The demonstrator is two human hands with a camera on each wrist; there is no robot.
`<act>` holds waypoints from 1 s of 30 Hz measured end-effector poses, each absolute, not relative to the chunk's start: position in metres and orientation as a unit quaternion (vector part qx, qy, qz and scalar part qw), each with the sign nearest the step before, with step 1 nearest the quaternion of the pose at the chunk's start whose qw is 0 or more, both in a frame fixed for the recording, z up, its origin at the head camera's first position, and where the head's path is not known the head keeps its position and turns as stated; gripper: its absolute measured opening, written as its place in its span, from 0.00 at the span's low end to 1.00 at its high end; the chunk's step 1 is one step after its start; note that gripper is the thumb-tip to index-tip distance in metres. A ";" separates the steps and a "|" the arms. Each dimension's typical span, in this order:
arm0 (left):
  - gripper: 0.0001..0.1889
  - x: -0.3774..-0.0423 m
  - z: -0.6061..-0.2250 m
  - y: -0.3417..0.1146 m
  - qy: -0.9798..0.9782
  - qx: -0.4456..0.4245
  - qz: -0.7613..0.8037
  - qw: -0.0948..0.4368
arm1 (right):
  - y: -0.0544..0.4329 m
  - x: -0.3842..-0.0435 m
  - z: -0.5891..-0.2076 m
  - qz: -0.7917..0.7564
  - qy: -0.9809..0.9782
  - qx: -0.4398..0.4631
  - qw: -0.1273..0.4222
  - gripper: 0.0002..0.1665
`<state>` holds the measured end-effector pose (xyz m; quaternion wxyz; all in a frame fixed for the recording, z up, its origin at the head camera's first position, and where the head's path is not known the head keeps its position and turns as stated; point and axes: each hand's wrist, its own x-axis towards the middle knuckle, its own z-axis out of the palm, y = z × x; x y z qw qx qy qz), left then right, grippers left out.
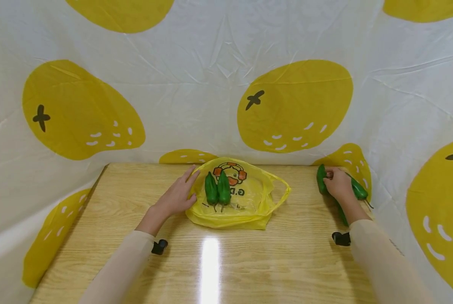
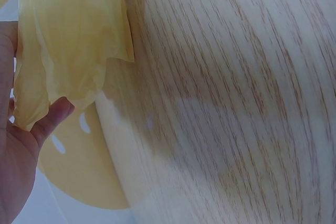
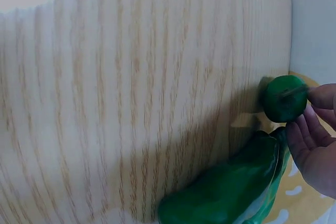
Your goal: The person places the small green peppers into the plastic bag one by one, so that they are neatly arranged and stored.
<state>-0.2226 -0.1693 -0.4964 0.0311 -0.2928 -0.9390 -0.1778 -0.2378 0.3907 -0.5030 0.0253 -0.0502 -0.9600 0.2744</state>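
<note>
I have the yellow plastic bag (image 1: pixel 253 212) mid-table in my head view: thin, see-through, wrinkled, printed with a duck in headphones, its handle (image 1: pixel 281 202) looped out to the right. Two glossy dark-green peppers (image 1: pixel 211 192) lie side by side at its left part, stems toward the wearer; on the film or beneath it, I cannot tell. The left hand (image 1: pixel 175 196) touches the bag's left edge, fingers spread and not clenched. Well apart, near the table's right edge, the right hand (image 1: pixel 340 183) grasps a third pepper (image 1: pixel 320 179) between thumb and fingers, with another pepper (image 1: pixel 358 190) just beside it. A white cloth backdrop (image 1: pixel 192 109) with big yellow fruit shapes stands behind and beside the wood-grain table (image 1: pixel 272 261); below, pale sleeves (image 1: pixel 118 270) reach in, and a black wrist camera (image 1: pixel 159 247) shows at the left cuff. The right hand and wrist hide part of the peppers there. My right wrist view gives me the held one stem-end on; my left wrist view shows the thumb before the film.
</note>
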 end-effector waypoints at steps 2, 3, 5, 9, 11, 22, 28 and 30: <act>0.43 -0.223 -0.496 -0.169 -0.939 -0.292 -0.179 0.031 | 0.389 -0.238 -0.503 0.270 -0.961 -0.052 0.025 0.29; 0.43 -0.223 -0.496 -0.169 -0.939 -0.292 -0.179 0.031 | 0.388 -0.238 -0.503 0.269 -0.961 -0.054 0.023 0.30; 0.43 -0.223 -0.495 -0.169 -0.939 -0.291 -0.179 0.029 | 0.387 -0.238 -0.503 0.266 -0.962 -0.057 0.015 0.31; 0.43 -0.223 -0.495 -0.169 -0.939 -0.292 -0.179 0.032 | 0.387 -0.238 -0.501 0.270 -0.961 -0.062 -0.017 0.36; 0.43 -0.224 -0.495 -0.169 -0.939 -0.292 -0.179 0.033 | 0.386 -0.238 -0.500 0.272 -0.960 -0.061 -0.033 0.38; 0.43 -0.223 -0.496 -0.169 -0.940 -0.286 -0.181 0.028 | 0.385 -0.240 -0.504 0.286 -0.953 -0.064 -0.079 0.45; 0.43 -0.223 -0.498 -0.170 -0.941 -0.284 -0.181 0.027 | 0.380 -0.239 -0.505 0.308 -0.944 -0.074 -0.089 0.46; 0.43 -0.224 -0.499 -0.170 -0.941 -0.284 -0.183 0.028 | 0.377 -0.239 -0.505 0.323 -0.939 -0.078 -0.091 0.46</act>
